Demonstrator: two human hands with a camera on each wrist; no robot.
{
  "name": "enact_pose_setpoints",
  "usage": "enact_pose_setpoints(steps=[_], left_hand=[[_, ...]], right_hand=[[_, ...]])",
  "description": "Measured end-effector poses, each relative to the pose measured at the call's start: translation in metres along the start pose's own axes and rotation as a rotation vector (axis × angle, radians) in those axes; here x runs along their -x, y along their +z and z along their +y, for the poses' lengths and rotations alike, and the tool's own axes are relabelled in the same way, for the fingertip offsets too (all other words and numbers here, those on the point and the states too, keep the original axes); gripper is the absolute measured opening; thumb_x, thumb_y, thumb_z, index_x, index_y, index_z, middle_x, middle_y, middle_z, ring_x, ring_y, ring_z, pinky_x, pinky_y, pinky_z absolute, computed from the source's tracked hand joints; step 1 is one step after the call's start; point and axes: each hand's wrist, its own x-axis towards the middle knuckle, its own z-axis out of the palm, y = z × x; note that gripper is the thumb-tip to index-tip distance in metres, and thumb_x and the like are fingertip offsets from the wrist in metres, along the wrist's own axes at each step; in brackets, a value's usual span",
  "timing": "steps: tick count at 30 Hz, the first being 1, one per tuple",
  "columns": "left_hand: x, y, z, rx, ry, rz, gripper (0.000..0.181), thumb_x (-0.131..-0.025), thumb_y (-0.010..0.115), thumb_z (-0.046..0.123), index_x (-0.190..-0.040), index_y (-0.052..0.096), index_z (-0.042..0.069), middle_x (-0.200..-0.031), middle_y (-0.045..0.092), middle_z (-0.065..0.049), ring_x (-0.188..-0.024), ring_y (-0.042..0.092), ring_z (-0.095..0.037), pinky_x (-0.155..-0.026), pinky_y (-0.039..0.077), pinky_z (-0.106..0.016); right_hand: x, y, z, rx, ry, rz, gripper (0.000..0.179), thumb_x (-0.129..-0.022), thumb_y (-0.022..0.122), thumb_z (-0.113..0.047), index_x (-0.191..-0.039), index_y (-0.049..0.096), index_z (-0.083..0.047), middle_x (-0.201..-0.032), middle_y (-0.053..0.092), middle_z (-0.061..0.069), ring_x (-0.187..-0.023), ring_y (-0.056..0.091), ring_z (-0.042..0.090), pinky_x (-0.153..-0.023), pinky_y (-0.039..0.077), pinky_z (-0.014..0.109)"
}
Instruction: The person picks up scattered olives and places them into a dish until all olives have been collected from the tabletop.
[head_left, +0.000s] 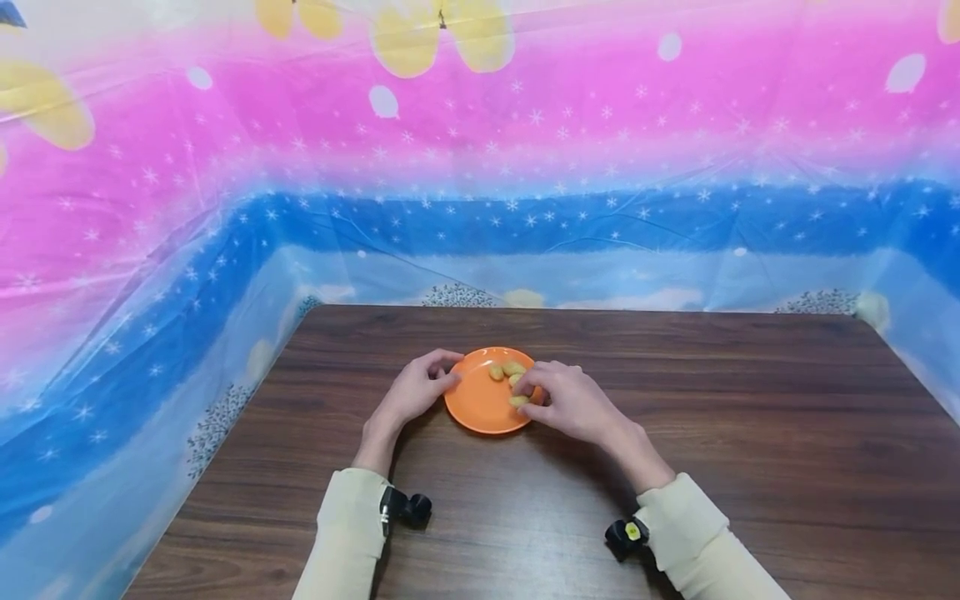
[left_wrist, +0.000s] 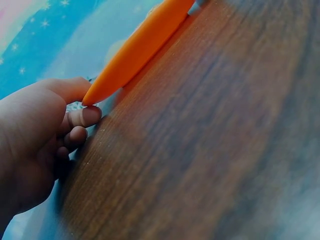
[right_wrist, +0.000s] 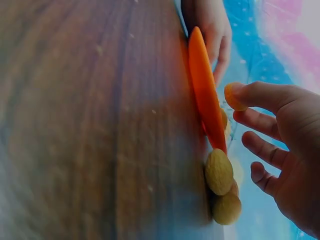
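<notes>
An orange plate [head_left: 480, 408] lies on the table, bearing several small yellowish ovals [head_left: 497, 372], like little potatoes, towards its far right side. My left hand [head_left: 420, 387] pinches the plate's left rim between thumb and forefinger, plainest in the left wrist view. Over the right rim, my right hand [head_left: 573, 404] holds a yellow-orange oval [right_wrist: 234, 97] between thumb and forefinger, its other fingers loosely bent. More brownish-yellow ovals [right_wrist: 219, 171] appear beside the plate's edge in the right wrist view; in the head view the right hand hides that spot.
The dark wood-grain table [head_left: 712, 417] spreads around the plate. A pink and blue patterned cloth [head_left: 480, 217] hangs behind it and along both sides. Black wrist cameras [head_left: 417, 510] sit at both cuffs, low over the tabletop.
</notes>
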Motion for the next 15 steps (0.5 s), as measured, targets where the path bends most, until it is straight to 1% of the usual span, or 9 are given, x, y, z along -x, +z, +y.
enact_pose_setpoints(steps=[3, 5, 10, 15], left_hand=[[0.0, 0.0005, -0.0001, -0.004, -0.002, -0.002, 0.033, -0.098, 0.062, 0.031, -0.13, 0.062, 0.027, -0.081, 0.055, -0.004, -0.07, 0.051, -0.021, -0.067, 0.039, -0.031], [-0.0001, 0.0007, 0.0001, -0.002, -0.002, -0.001, 0.033, -0.098, 0.063, 0.031, -0.13, 0.062, 0.027, -0.081, 0.055, -0.004, -0.07, 0.051, -0.021, -0.067, 0.039, -0.031], [-0.0004, 0.0005, 0.0003, 0.0, 0.002, -0.007, 0.033, -0.098, 0.062, 0.032, -0.131, 0.062, 0.028, -0.081, 0.055, -0.004, -0.069, 0.051, -0.021, -0.067, 0.039, -0.031], [-0.0007, 0.0005, -0.0006, -0.005, 0.004, -0.005, 0.033, -0.098, 0.062, 0.032, -0.13, 0.062, 0.028, -0.08, 0.054, -0.004, -0.068, 0.05, -0.021, -0.066, 0.039, -0.031]], right_hand=[[0.0001, 0.0029, -0.0014, 0.005, -0.001, -0.017, 0.018, -0.091, 0.074, -0.028, -0.108, 0.073, -0.024, -0.101, 0.067, -0.011, -0.088, 0.058, 0.012, -0.08, 0.048, 0.032], [0.0004, 0.0035, -0.0022, 0.003, -0.003, -0.031, 0.017, -0.091, 0.073, -0.028, -0.108, 0.073, -0.024, -0.103, 0.067, -0.01, -0.091, 0.058, 0.012, -0.08, 0.05, 0.032], [0.0013, 0.0036, -0.0026, 0.004, -0.01, -0.057, 0.015, -0.091, 0.073, -0.026, -0.106, 0.075, -0.024, -0.109, 0.066, -0.009, -0.101, 0.058, 0.012, -0.089, 0.051, 0.035], [0.0022, 0.0025, -0.0011, 0.031, -0.022, -0.077, 0.014, -0.092, 0.072, -0.025, -0.105, 0.076, -0.025, -0.108, 0.065, -0.009, -0.104, 0.058, 0.012, -0.092, 0.05, 0.036]])
